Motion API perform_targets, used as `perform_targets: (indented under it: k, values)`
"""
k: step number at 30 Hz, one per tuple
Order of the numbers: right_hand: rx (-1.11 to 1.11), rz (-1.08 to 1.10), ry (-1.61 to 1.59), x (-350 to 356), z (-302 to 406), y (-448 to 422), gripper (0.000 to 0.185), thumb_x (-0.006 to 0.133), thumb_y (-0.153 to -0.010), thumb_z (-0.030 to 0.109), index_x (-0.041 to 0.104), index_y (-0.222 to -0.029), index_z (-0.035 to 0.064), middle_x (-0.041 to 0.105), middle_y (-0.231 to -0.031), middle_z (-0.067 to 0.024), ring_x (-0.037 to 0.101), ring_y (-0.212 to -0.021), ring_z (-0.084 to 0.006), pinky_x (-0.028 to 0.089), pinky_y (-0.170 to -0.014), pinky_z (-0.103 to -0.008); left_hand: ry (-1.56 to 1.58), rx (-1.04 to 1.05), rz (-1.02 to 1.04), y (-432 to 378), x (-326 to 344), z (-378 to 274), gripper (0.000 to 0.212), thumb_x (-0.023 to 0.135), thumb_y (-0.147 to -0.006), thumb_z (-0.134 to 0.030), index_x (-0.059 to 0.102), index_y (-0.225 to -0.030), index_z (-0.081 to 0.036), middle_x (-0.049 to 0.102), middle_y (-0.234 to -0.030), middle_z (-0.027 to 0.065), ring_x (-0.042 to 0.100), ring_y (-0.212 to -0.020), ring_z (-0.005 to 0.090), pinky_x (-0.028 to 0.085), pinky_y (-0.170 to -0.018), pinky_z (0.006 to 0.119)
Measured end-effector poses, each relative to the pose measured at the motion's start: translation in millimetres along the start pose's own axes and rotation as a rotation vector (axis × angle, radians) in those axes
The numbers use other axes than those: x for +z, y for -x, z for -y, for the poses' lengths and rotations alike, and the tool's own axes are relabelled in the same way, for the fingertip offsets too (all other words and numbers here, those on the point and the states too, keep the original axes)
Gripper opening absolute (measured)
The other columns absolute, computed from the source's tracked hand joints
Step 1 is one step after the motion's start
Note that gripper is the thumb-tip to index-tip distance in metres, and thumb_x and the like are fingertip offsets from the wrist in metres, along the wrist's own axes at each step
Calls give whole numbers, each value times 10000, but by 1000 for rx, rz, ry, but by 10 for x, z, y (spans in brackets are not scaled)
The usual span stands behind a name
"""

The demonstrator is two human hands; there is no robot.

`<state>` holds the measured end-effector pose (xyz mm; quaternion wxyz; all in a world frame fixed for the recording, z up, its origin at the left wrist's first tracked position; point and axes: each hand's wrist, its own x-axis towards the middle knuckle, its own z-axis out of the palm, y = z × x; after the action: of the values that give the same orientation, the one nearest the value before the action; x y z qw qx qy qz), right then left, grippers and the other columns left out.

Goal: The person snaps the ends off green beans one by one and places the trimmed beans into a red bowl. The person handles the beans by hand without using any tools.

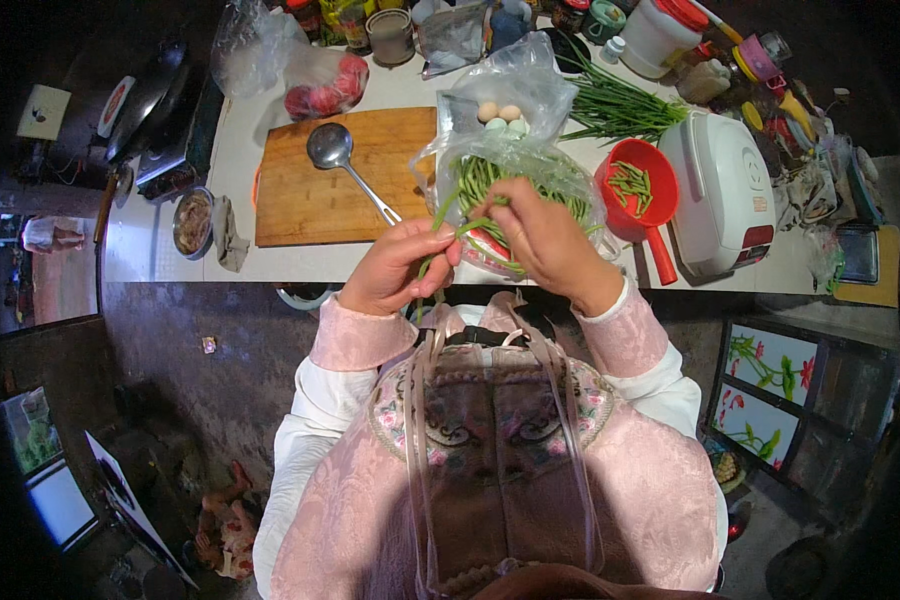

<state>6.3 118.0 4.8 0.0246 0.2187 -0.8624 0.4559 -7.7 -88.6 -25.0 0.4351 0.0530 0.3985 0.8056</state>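
Observation:
My left hand [409,266] pinches long green beans [436,232] between thumb and fingers at the counter's front edge. My right hand [544,240] is bent over the same beans, its fingertips closed on a bean near the left hand. Beneath and behind the hands lies an open clear plastic bag [559,161] full of green beans [480,176]. To its right stands a red plastic scoop with a handle [660,180], holding short bean pieces [630,187]. A metal ladle [331,146] rests on a wooden cutting board [307,217] to the left.
Eggs [499,116] in a plastic bag and green onions [622,101] lie behind the beans. A white rice cooker [720,187] stands right. A metal bowl [193,223] and a cloth [230,236] are at left. Jars and a bag of red items [326,86] line the back. Another person [229,525] is at lower left.

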Motion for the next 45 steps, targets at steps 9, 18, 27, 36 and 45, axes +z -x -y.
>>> perform_targets:
  k: [9, 18, 27, 36, 45]
  values:
    - [-164, 32, 185, 122, -111, 64, 136, 512, -831, 149, 491, -911, 42, 565, -731, -152, 560, -668, -347, 439, -553, -411, 76, 86, -14, 6, 5, -32, 313, 411, -922, -263, 556, -839, 2, 482, -487, 38, 366, -370, 65, 277, -376, 185]
    - [364, -526, 224, 67, -462, 64, 103, 517, -794, 96, 483, -870, 36, 565, -700, -143, 554, -611, -312, 437, -540, -408, 10, 14, -167, 115, 119, 22, 208, 461, -895, -187, 528, -858, 7, 547, -536, 57, 352, -329, 70, 285, -362, 179]
    - [-350, 49, 227, 20, 13, 0, 239, 562, -772, 98, 491, -995, 51, 558, -896, -102, 537, -841, -295, 455, -676, -376, 11, -49, -59, -12, 203, 23, 260, 405, -921, -210, 539, -831, -6, 457, -435, 7, 319, -308, 61, 260, -362, 192]
    - [-245, 11, 410, 16, -188, 144, 280, 564, -750, 117, 485, -1009, 48, 564, -871, -119, 561, -813, -291, 464, -641, -362, 111, -3, -89, 55, 42, 34, 253, 459, -896, -216, 565, -857, 10, 495, -530, 23, 326, -364, 41, 258, -369, 156]
    - [398, -217, -201, 269, -121, 211, 171, 480, -846, 155, 481, -962, 30, 553, -723, -69, 542, -601, -223, 432, -529, -300, 114, -32, -127, -70, 89, 181, 167, 471, -896, -180, 523, -844, -30, 495, -530, 21, 309, -353, 31, 287, -391, 158]
